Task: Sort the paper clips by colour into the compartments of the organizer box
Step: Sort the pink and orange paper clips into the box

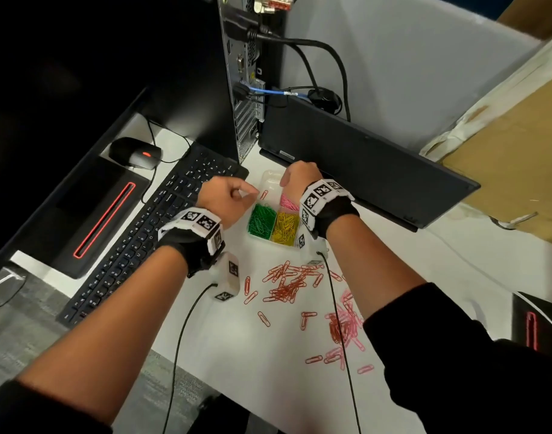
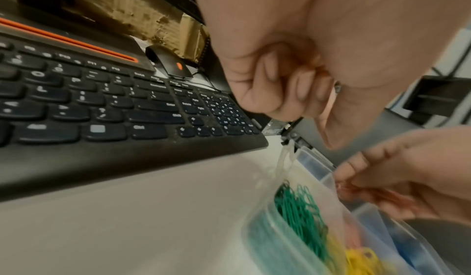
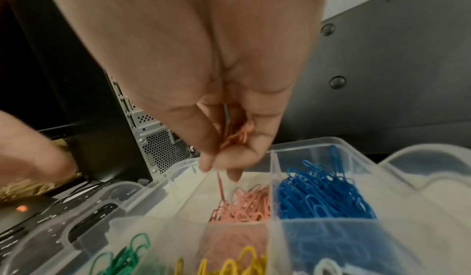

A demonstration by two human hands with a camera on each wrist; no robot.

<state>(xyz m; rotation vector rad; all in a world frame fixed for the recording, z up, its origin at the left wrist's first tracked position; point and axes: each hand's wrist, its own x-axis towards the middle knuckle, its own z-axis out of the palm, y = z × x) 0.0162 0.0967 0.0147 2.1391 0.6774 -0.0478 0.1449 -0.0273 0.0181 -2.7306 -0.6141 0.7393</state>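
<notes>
The clear organizer box (image 1: 270,177) stands between the keyboard and a black panel. It holds green clips (image 1: 260,219), yellow clips (image 1: 285,228), pink clips (image 3: 244,204) and blue clips (image 3: 323,194), each in its own compartment. My right hand (image 3: 221,168) pinches a bunch of pink clips (image 3: 237,136) over the pink compartment, with one dangling into it. My left hand (image 1: 248,192) hovers at the box's left edge, fingers curled on what look like red clips (image 2: 312,59). A single red clip (image 1: 264,194) lies in the far left compartment. Loose red clips (image 1: 287,283) and pink clips (image 1: 346,327) lie on the white table.
A black keyboard (image 1: 162,220) and mouse (image 1: 133,153) lie to the left of the box. A computer tower (image 1: 237,73) stands behind it. The black panel (image 1: 362,170) leans at the right. Two thin black cables (image 1: 177,339) from my wrists cross the table.
</notes>
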